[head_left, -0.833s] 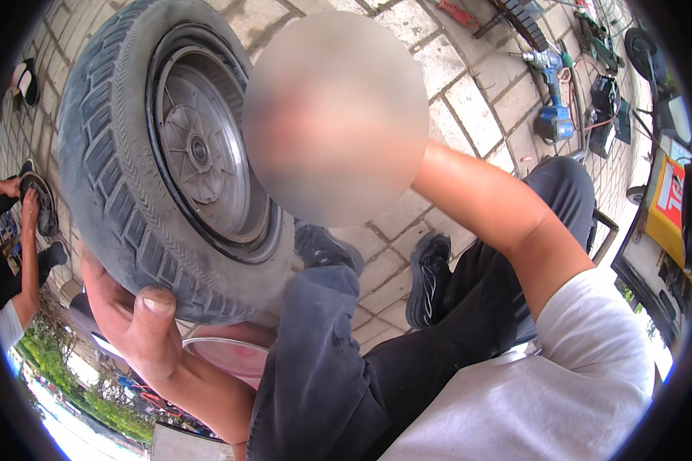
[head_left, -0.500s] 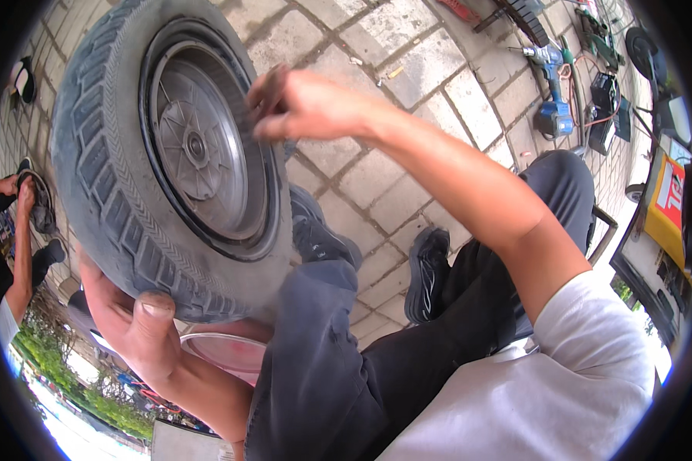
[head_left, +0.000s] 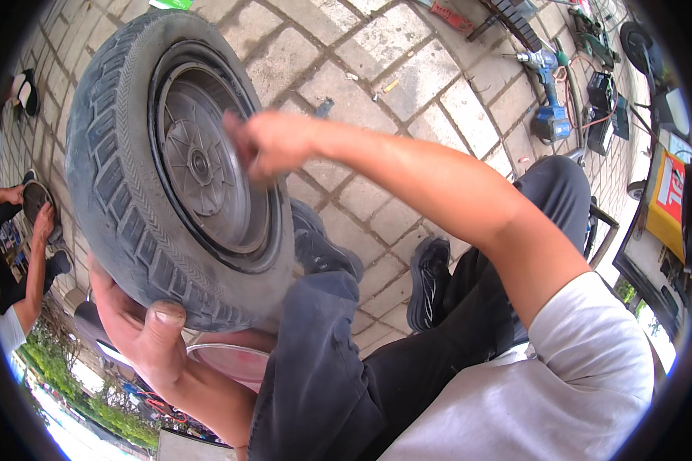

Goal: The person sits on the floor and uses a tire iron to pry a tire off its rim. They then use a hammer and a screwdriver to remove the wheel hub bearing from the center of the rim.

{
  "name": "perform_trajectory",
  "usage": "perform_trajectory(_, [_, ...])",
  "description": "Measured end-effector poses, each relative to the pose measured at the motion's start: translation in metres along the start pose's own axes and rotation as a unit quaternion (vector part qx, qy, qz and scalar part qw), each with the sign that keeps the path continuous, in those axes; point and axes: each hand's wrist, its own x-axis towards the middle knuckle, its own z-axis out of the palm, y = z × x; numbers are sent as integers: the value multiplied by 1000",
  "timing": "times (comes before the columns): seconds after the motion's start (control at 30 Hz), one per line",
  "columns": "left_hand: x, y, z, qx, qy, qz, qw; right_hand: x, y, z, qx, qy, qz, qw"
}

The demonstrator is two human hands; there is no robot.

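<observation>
A worn tire [head_left: 111, 177] with a chunky tread stands tilted on the left, beside my dark-trousered knee, around a grey metal wheel [head_left: 200, 161] with a ribbed hub. My left hand [head_left: 142, 330] grips it from below, thumb on the tread near the bottom. My right hand [head_left: 265, 146] is at the right side of the wheel's rim, fingers bent toward the inside and smeared by motion. I cannot make out whether they hold anything. A pale pink round container [head_left: 223, 361] shows under the tire.
On the pavers [head_left: 392, 192] at upper right lie a blue cordless drill [head_left: 550, 115], black batteries [head_left: 600, 107], hoses and a treaded part [head_left: 515, 27]. A yellow-and-red object [head_left: 669, 207] stands far right. At far left, a co-worker's hands [head_left: 42, 219] hold a round dark part.
My right hand has moved left and down, closer to the wheel's hub. My left hand still grips the tire, which sits slightly lower and further right in view.
</observation>
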Motion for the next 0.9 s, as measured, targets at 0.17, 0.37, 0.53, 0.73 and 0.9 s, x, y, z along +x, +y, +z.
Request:
perform_trajectory(0.17, [-7, -3, -4, 19, -14, 1, 1000, 0, 3, 0, 44, 21, -12, 999])
perform_trajectory(0.37, [12, 4, 2, 12, -34, 12, 999, 20, 53, 14, -114, 172, -27, 978])
perform_trajectory(0.53, [24, 10, 8, 39, -23, 38, 998, 6, 4, 27, -13, 112, -38, 993])
perform_trajectory(0.73, [4, -5, 10, 32, -8, 64, 997, 11, 5, 3, -22, 231, 7, 973])
perform_trajectory(0.9, [0, -6, 9, 20, -6, -3, 1000, 13, -3, -4, -137, 109, 53, 983])
